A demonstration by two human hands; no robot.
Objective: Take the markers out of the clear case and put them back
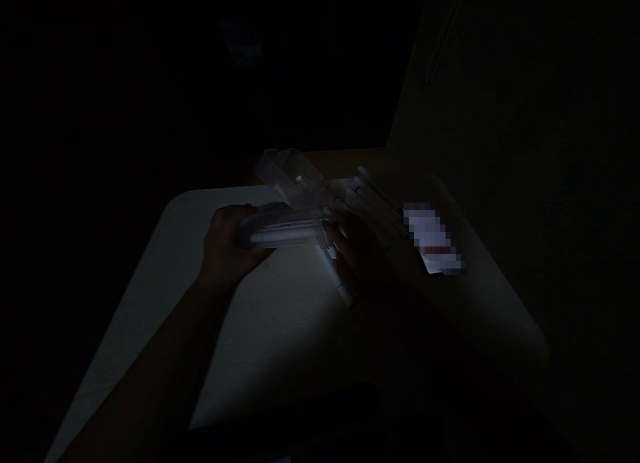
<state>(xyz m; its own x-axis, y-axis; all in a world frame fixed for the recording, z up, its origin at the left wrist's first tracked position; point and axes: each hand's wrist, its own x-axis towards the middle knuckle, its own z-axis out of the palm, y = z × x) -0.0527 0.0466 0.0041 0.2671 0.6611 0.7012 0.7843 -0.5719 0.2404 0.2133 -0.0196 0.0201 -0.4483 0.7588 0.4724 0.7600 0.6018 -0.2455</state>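
The scene is very dark. My left hand is wrapped around the left end of a clear plastic case, which lies on its side with several white markers in it. A clear, box-like plastic part stands tilted up behind the case; I cannot tell whether they are joined. At the case's right end is my right hand, its fingers bent against the rim and partly lost in shadow. Just below those fingers a white marker slants down to the right, close to or touching them.
Several loose light-coloured markers lie behind my right hand. Right of them is a lit phone, its screen blurred out. Everything rests on a white table with rounded corners. A dark panel rises beyond the far edge.
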